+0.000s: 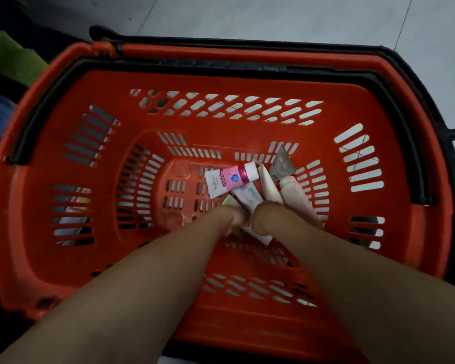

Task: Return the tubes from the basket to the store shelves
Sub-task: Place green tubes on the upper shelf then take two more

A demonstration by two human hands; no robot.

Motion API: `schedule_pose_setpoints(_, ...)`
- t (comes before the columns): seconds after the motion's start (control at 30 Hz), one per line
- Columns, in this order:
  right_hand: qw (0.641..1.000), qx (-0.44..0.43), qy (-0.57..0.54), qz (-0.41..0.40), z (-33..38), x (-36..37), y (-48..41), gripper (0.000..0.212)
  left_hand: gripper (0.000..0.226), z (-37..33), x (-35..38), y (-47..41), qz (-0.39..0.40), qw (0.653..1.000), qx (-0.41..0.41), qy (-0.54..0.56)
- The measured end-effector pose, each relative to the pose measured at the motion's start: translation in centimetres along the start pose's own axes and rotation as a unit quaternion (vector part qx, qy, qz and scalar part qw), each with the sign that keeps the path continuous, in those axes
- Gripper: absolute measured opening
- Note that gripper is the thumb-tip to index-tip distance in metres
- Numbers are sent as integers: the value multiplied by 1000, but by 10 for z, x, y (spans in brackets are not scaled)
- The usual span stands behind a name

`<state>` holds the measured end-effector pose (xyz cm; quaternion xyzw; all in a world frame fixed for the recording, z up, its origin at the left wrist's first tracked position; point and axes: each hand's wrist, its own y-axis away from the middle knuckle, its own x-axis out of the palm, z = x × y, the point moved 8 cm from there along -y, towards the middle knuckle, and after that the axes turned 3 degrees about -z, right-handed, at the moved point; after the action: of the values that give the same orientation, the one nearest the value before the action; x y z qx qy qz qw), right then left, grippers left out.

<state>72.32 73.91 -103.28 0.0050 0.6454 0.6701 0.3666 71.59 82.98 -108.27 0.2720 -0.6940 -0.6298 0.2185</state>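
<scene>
Grey floor tiles (pixel 273 17) lie under a red basket (pixel 247 82) with black handles (pixel 195 63). Tubes (pixel 231 178) lie heaped at its bottom, toward the right side. Both bare arms reach in; the left grip (pixel 231 216) and right grip (pixel 268 215) sit knuckles-up on the heap beside a white tube (pixel 248 197). Their fingers are hidden, so I cannot tell whether either pinches anything.

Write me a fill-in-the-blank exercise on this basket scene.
The basket has ___ handles.
The pink tube has a ___ cap.
The left hand and right hand reach for the ___ in the basket.
Missing words: black; white; tubes.
</scene>
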Motion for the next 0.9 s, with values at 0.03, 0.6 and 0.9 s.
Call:
schedule_pose_setpoints(0.03,998,39,-36,-26,-7,-2,-1,43,41,-1,1,1,-1,999,2,32)
schedule_pose_setpoints(0.6,968,92,-234,-20,-12,22,-17,71,23,7,-7,-8,-31,953,-6,300)
schedule_pose_setpoints(0.9,829,120,-536,109,-11,36,-20,32,19,14,-33,3,2,938,-26,347)
